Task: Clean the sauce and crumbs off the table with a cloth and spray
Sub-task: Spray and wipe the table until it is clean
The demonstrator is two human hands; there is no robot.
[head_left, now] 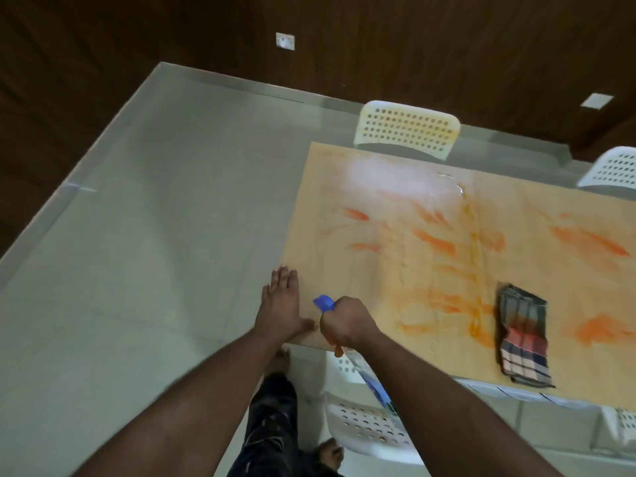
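The light wooden table (344, 215) is smeared with orange sauce (433, 241) across much of its top. A folded checked cloth (521, 339) lies near the table's front edge, to the right of my hands. My right hand (346, 321) grips a spray bottle at the table's near left corner; its blue nozzle (323, 302) points left and up, and its clear body with a blue label (375, 387) hangs below my wrist. My left hand (282, 304) rests flat with straight fingers on the table's left edge, just beside the nozzle.
A white perforated chair (406, 129) stands at the table's far side, another (612, 168) at the far right, and a third (364, 428) below the front edge by my legs. Pale tiled floor (155, 235) spreads to the left; a dark wood wall is behind.
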